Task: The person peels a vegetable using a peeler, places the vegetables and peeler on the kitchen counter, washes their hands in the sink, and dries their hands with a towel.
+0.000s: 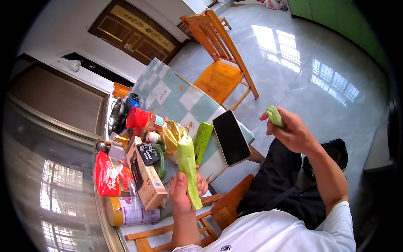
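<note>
Head cam: our L hand (181, 191) wraps the gourd (187, 166) near the table (161, 80); our R hand (294, 132) pinches a green bit (275, 115).
Risks: gourd poss. slips if slick; green bit cd drop if our R grip loosens, w/ R hand past table edge.

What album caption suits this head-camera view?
Left hand holding a long pale-green vegetable, right hand a small pale-green item, beside a cluttered table.

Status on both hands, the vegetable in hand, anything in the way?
Left hand gripping long pale-green vegetable. Right hand holding short green item, well apart. Phone near table edge, touching neither hand.
</note>
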### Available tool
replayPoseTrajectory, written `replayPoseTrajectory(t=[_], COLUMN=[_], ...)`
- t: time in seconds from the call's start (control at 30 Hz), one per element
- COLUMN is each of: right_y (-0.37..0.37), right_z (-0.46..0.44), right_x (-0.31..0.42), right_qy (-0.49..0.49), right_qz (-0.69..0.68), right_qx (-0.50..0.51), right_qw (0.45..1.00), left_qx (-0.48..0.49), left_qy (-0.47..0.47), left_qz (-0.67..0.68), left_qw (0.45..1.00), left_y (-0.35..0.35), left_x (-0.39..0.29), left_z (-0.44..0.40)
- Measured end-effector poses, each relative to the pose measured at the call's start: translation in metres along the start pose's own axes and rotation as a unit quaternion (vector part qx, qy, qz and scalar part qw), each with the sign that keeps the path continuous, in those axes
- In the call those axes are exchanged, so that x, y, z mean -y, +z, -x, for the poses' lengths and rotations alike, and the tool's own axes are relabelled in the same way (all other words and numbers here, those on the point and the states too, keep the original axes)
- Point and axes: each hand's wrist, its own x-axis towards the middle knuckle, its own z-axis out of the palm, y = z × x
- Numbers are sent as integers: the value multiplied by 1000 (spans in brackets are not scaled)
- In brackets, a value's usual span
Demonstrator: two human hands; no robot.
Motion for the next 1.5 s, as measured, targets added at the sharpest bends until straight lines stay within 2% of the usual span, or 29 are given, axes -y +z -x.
replayPoseTrajectory(t=[0.03, 0.1, 0.27, 0.3, 0.33, 0.4, 0.5, 0.53, 0.57, 0.6, 0.67, 0.77, 0.83, 0.87, 0.9, 0.93, 1.0, 1.03, 1.07, 1.17, 1.2, 1.27, 1.33, 1.37, 1.43, 1.5], right_y=[2, 15, 44, 51, 56, 72, 112, 126, 142, 158, 172, 179, 181, 180, 176, 170, 136, 114, 92, 20, 0, -37, -67, -81, -104, -125], right_z=[0, -1, -1, -9, -20, -52, -97, -104, -111, -117, -122, -137, -141, -140, -139, -140, -130, -122, -111, -72, -53, -13, 28, 48, 92, 139], right_x=[3, 14, 33, 35, 39, 42, 30, 26, 19, 25, 18, 17, 18, 16, 16, 15, 44, 61, 80, 83, 86, 92, 76, 61, 26, 10], right_qy=[5, 102, 145, 23, -101, -152, -267, -294, -304, -202, -238, -240, -274, -274, -286, -299, -333, -311, -260, -252, -224, -32, 63, 72, 64, 122], right_qz=[5, -49, 60, 152, 243, 313, 435, 456, 505, 551, 562, 551, 562, 556, 538, 519, 508, 485, 530, 491, 456, 367, 241, 247, 18, -35], right_qx=[-2, 7, 42, 48, 52, 128, 235, 230, 244, 311, 313, 288, 334, 334, 294, 251, 172, 152, 115, -69, -89, -106, -154, -169, -256, -313], right_qw=[1000, 994, 987, 987, 963, 929, 827, 808, 770, 748, 728, 745, 706, 710, 737, 760, 776, 803, 799, 831, 857, 924, 956, 951, 964, 941], left_qx=[-3, 8, 26, 19, 14, 22, 29, 40, 44, 49, 36, 117, 136, 143, 154, 144, 199, 126, 198, 184, 181, 175, 181, 198, 233, 274], left_qy=[3, 0, 6, 5, 6, 17, 37, 47, 49, 49, 50, 34, 28, 23, 6, 49, 57, 16, 58, 37, 23, -1, -28, -51, -81, -115], left_qz=[26, 43, 75, 96, 119, 135, 167, 172, 180, 190, 195, 165, 167, 172, 248, 188, 159, 132, 148, 150, 167, 171, 176, 183, 172, 153], left_qw=[1000, 999, 997, 995, 993, 990, 985, 983, 981, 979, 979, 979, 976, 974, 957, 970, 965, 983, 967, 971, 969, 970, 967, 962, 954, 943], left_y=[0, 4, 9, 7, 6, -1, -12, -14, -15, -14, -12, 5, 9, 14, 17, 8, 23, 19, 28, 34, 36, 39, 53, 62, 91, 115], left_x=[4, 7, 13, 11, 10, 8, 6, 5, 4, 3, 2, -7, -7, -6, -5, 13, 16, 17, 16, 3, 1, 3, 14, 22, 36, 50], left_z=[-1, 0, -6, -6, -6, -2, 8, 10, 12, 15, 18, 6, 9, 13, 16, 10, 13, 20, 14, 8, 4, -1, -5, -6, -8, -9])
